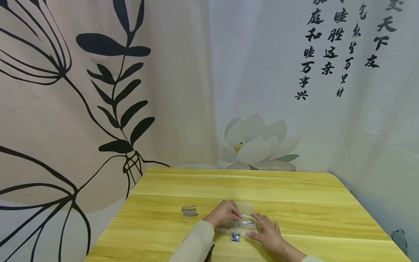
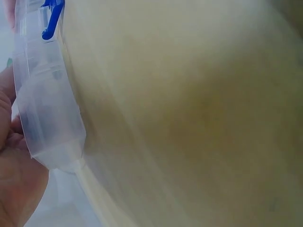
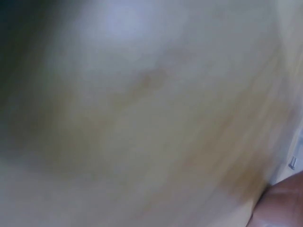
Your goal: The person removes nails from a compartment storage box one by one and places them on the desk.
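A clear plastic box (image 1: 226,230) with compartments, its lid (image 1: 245,208) folded back, stands near the table's front, a blue latch (image 1: 235,236) facing me. Several thin metal nails (image 1: 248,222) lie in a compartment. My left hand (image 1: 226,213) reaches into the box from the left, fingers bent down, fingertips right at the nails' ends; I cannot tell whether it pinches one. In the left wrist view that hand (image 2: 19,184) shows behind the box wall (image 2: 52,109). My right hand (image 1: 270,234) rests at the box's right side, fingers extended, fingertips at its edge.
To the left of the box several more nails (image 1: 189,211) lie in a loose row on the yellow wooden table (image 1: 294,196). A printed cloth (image 1: 183,91) hangs behind the table. The right wrist view is mostly blurred tabletop (image 3: 156,127).
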Action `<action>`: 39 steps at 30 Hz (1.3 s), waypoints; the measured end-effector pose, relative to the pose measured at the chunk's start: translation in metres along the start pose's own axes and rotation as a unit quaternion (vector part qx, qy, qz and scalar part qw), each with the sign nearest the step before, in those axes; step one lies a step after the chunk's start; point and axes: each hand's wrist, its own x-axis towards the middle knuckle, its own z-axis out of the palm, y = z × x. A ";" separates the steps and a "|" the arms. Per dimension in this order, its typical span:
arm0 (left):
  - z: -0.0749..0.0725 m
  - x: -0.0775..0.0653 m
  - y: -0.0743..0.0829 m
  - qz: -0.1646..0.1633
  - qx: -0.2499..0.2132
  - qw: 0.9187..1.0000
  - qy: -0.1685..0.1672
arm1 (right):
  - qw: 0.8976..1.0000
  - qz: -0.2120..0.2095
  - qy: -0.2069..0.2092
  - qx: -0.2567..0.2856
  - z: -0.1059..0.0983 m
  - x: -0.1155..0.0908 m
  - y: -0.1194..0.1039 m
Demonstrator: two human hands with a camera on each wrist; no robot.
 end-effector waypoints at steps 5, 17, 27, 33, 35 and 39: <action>0.002 0.003 0.000 0.031 0.055 0.998 -0.007 | 1.000 -0.002 -0.004 0.002 0.000 -0.001 0.000; 0.000 0.004 0.009 0.063 0.145 0.987 -0.021 | 1.000 0.000 -0.003 0.005 -0.001 0.000 0.000; -0.004 0.006 0.012 0.103 0.197 0.974 -0.048 | 1.000 -0.001 -0.003 0.011 -0.001 0.000 0.002; -0.004 0.005 0.009 0.093 0.196 0.975 -0.052 | 1.000 -0.008 -0.002 0.003 -0.001 0.000 0.002; -0.003 0.005 0.008 0.091 0.197 0.975 -0.052 | 1.000 -0.007 -0.005 0.004 -0.001 0.000 0.001; -0.004 0.005 0.007 0.097 0.194 0.975 -0.051 | 1.000 -0.004 -0.010 0.005 -0.001 0.000 0.001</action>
